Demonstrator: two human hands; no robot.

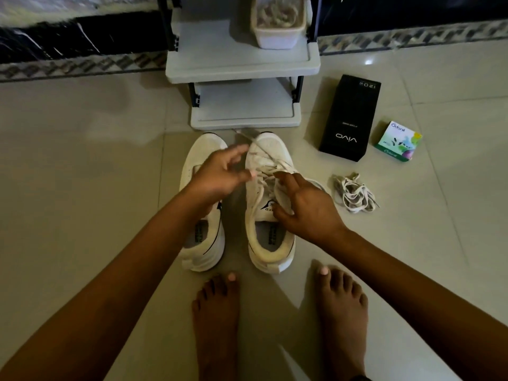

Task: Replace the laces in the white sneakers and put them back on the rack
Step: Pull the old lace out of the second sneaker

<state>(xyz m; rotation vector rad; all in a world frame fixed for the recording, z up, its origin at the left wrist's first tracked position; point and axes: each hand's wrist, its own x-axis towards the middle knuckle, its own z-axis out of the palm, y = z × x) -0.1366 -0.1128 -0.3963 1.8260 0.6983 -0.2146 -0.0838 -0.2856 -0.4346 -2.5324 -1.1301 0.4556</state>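
Both shoes stand on the floor (96, 160) just before the rack (244, 116), toes toward it. Left shoe (203, 149): no lace visible in it. Right shoe (270, 149): lace (258, 147) loose across the eyelets, one end trailing past the toe. Right hand (308, 204) grips the right shoe at the tongue, thumb and fingers curled on it. Left hand (220, 174) hovers above, fingers spread, holding nothing I can see. Loose laces (353, 192) lie bundled to the right. Judgement: early to midway; lacing unfinished on both, racking not yet done
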